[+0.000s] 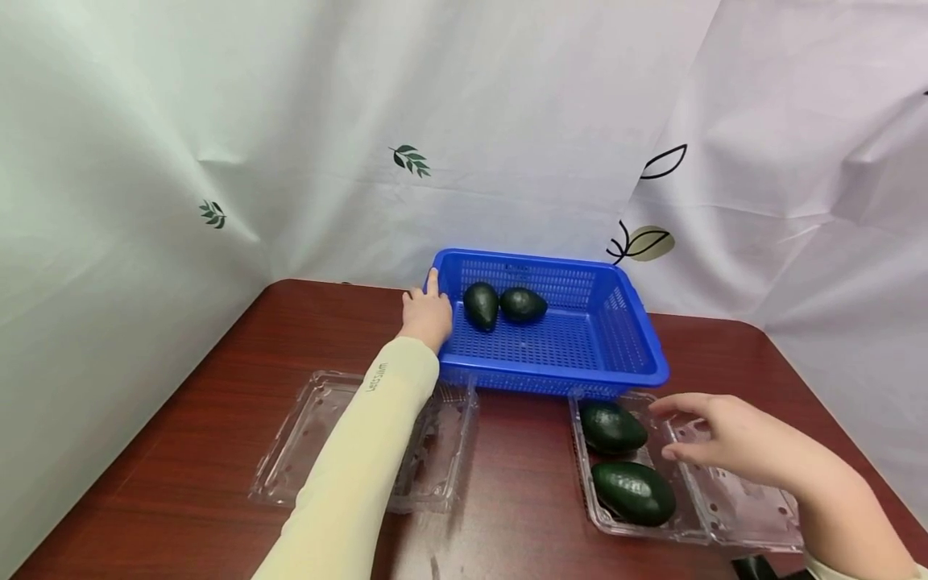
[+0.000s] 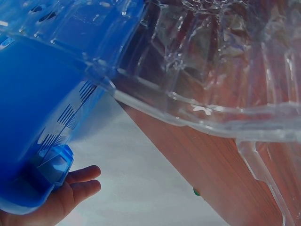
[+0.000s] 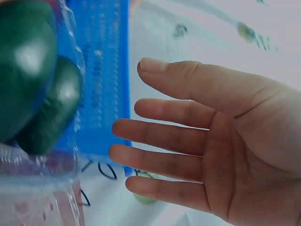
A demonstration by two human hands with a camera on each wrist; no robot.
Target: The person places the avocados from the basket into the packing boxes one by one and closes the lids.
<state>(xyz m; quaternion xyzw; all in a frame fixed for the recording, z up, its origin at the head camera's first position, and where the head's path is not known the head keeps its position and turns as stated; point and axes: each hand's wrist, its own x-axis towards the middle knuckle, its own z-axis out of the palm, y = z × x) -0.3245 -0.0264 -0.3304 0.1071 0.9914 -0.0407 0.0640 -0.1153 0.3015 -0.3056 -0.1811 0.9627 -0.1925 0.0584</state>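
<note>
In the lower right of the head view, the near avocado and the far avocado lie on their sides in a see-through plastic box, one behind the other; its raised walls probably keep such rounded fruit from rolling away. The box's lid is folded back to the right, which leaves the fruit reachable from above. The right hand hangs at the right of these avocados, its grip apart: in the right wrist view thumb and fingers are spread with nothing between them, a gap that seems suited to plump fruit.

Just above the box, right of the frame's centre, stands a blue basket. Two more avocados, the left one and the right one, lie side by side in its upper left part, perhaps resting against the far wall. The left hand is on the basket's left rim, likely to steady it; two fingers reach past the rim in the left wrist view, but the thumb is hidden, so I cannot tell whether that grip is clamped.

At the lower left, a second plastic box lies opened out on the table, partly under the pale sleeve. A white sheet hangs behind everything, across the upper frame
</note>
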